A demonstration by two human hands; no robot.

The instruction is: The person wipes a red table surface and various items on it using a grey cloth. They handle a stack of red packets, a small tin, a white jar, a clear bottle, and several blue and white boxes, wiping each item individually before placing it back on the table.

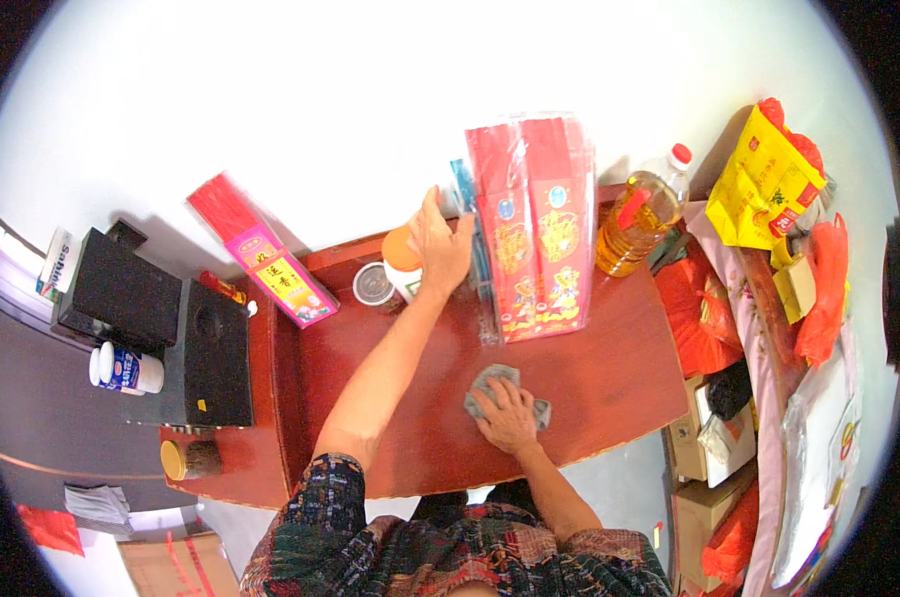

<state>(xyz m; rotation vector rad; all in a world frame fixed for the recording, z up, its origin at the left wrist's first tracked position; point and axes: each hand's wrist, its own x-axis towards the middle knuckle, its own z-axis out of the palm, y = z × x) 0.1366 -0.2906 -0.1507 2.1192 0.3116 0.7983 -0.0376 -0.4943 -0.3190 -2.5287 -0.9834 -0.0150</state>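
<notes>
My right hand (509, 416) presses a crumpled grey cloth (492, 381) against the red wooden tabletop (400, 398), its fingers curled over the cloth. Farther off, my left hand (442, 244) is raised near the back edge, empty, its thumb apart from the fingers. Beside it stands a white bottle with an orange lid (400, 249), partly hidden by the hand. A clear jar (375, 286) is just left of that bottle. Right of the left hand, tall red packages in clear plastic (534, 234) stand at the back, with a blue-edged packet (463, 184) next to them.
An oil bottle with a red cap (639, 224) stands at the back right, near a yellow bag (763, 184). A pink-and-red incense packet (271, 259) leans at the left. A black speaker (216, 353), white-lidded bottles (126, 368) and a gold-lidded jar (191, 459) are farther left.
</notes>
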